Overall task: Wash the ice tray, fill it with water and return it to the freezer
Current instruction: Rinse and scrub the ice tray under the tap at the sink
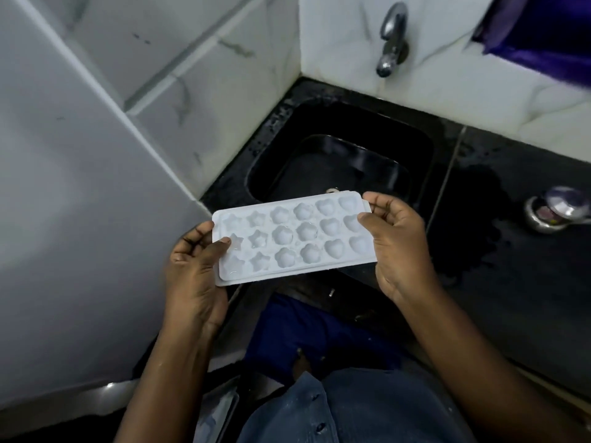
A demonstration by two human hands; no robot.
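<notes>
The white ice tray (pixel 294 239) is held level just above the near edge of the black sink (pixel 339 148), its star, flower and heart moulds facing up. The left hand (pixel 195 273) grasps the tray's end nearer the sink's left side, thumb on top. The right hand (pixel 396 247) grasps the opposite end, fingers curled round its edge. A metal tap (pixel 391 39) juts from the wall behind the sink. Right of the sink, a small steel container (pixel 556 209) sits on the wet black counter (pixel 511 251)

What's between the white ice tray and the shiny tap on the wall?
The black sink basin lies between the white plastic ice tray and the shiny metal wall tap; the head view shows it.
</notes>
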